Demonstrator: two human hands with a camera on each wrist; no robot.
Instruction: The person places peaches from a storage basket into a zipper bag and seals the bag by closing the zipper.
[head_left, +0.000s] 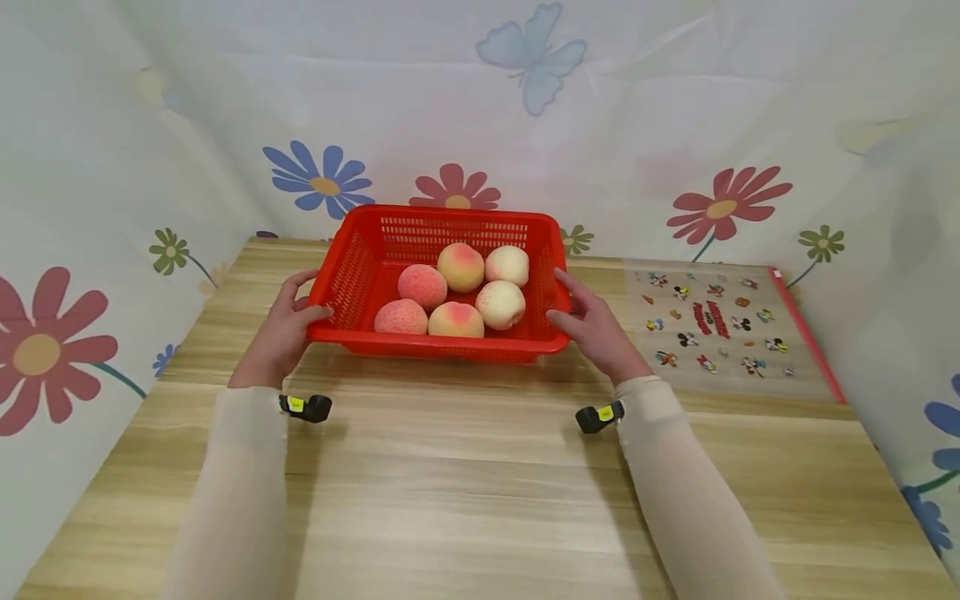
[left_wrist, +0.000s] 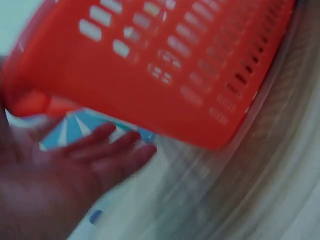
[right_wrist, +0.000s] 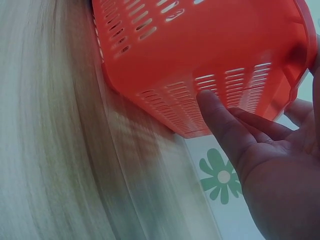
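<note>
A red plastic basket with slotted walls is between both hands at the back of the table. Several peaches lie in it, some pink, some yellow with a red blush, some pale cream. At the basket's left end, the left hand holds the rim, thumb on top; in the left wrist view its other fingers extend below the rim, outside the wall. The right hand holds the opposite end by the rim, and the right wrist view shows its fingers against the slotted side. Whether the basket's base touches the table cannot be told.
To the right lies a clear plastic pouch with cartoon prints and a red edge strip. The wood-grain table is bordered at the back and sides by a flower-patterned cloth. A small black camera sits at each wrist.
</note>
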